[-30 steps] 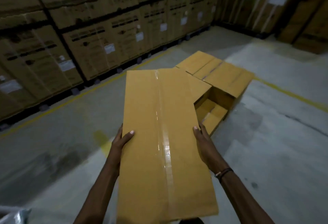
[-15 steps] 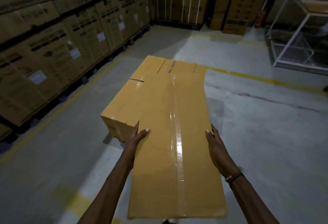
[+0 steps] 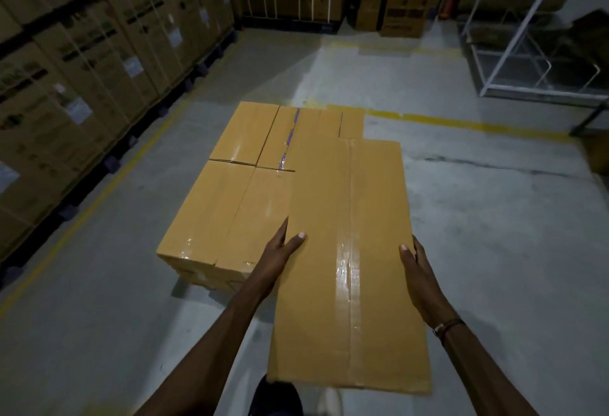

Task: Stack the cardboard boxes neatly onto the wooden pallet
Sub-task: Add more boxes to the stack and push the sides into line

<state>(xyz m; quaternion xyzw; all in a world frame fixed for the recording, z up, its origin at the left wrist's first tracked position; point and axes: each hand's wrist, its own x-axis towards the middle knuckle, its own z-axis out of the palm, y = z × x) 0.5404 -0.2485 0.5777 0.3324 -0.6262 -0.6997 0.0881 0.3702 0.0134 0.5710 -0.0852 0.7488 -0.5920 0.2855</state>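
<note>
Along the left wall, stacked warehouse cartons (image 3: pixel 99 53) bearing white labels are seen, their print too dim to be read. On the floor, taped cardboard boxes (image 3: pixel 230 191) are grouped. A long taped box (image 3: pixel 349 267) is gripped at its sides by the left hand (image 3: pixel 280 251) and right hand (image 3: pixel 418 277), thumbs laid on top. A white rack (image 3: pixel 527 36) is seen at right.

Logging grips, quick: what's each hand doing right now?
Left hand: holding the box, thumb on top.
Right hand: holding the box's other side.
</note>
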